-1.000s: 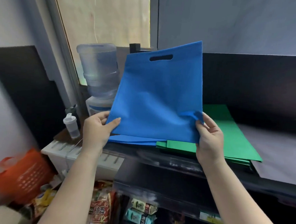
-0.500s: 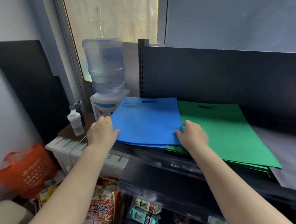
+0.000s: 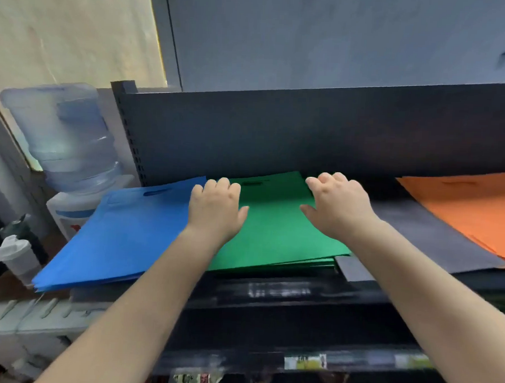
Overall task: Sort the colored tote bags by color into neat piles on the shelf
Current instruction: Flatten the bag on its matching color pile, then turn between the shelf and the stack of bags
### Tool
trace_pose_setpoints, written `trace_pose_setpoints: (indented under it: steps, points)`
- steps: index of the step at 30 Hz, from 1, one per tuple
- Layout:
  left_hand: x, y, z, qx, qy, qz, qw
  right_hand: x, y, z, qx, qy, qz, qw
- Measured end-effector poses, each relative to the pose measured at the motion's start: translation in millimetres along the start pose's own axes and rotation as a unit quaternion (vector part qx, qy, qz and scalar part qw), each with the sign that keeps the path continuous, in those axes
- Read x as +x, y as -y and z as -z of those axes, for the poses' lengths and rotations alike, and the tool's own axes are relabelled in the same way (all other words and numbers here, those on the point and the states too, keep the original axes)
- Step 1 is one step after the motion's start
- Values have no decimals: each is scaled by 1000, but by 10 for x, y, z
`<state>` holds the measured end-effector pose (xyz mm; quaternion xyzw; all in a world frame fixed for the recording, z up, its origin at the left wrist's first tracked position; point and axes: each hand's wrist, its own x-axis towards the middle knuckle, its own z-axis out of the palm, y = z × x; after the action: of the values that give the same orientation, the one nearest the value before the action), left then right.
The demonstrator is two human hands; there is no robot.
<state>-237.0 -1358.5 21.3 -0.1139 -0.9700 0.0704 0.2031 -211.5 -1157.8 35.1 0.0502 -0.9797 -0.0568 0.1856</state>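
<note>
we look down over two bare forearms reaching onto a dark shelf (image 3: 436, 239). three piles of flat tote bags lie on it, side by side. the blue pile (image 3: 120, 231) sits at the left end, its near left corner jutting past the shelf edge, a cut-out handle slot visible near its far edge. the green pile (image 3: 275, 230) lies just beside it at centre, several layers showing at its near edge, its left border meeting the blue pile. the orange pile (image 3: 475, 211) lies well apart at the right, cut off by the frame, with bare dark shelf between it and the green.

the left hand (image 3: 215, 210) rests over the seam where blue meets green, knuckles raised, fingers bent downward, thumb spread onto the green surface; we see nothing pinched or held in it. the right hand (image 3: 338, 207) sits over the far right part of the green pile, fingers loosely curled, thumb pointing left; we cannot tell whether its fingertips touch the fabric, and it holds nothing.

left of the shelf stands a water dispenser (image 3: 68, 164) with an inverted clear bottle, and nearer us a white lidded cup (image 3: 17, 255). blurred packaged goods (image 3: 197, 380) show below the shelf.
</note>
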Motion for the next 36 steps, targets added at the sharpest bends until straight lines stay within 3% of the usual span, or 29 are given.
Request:
trace_pose_setpoints:
  steps: [10, 22, 36]
  points:
    - [546, -2166, 399, -49, -48, -177, 982, -909, -1988, 271, -130, 76, -125, 981]
    - [571, -4777, 994, -108, -80, -282, 950, -2265, -4248, 614, -186, 117, -248, 943]
    - [568, -7434, 1446, -175, -72, -421, 887, -3585, -6144, 754, -209, 179, -388, 880]
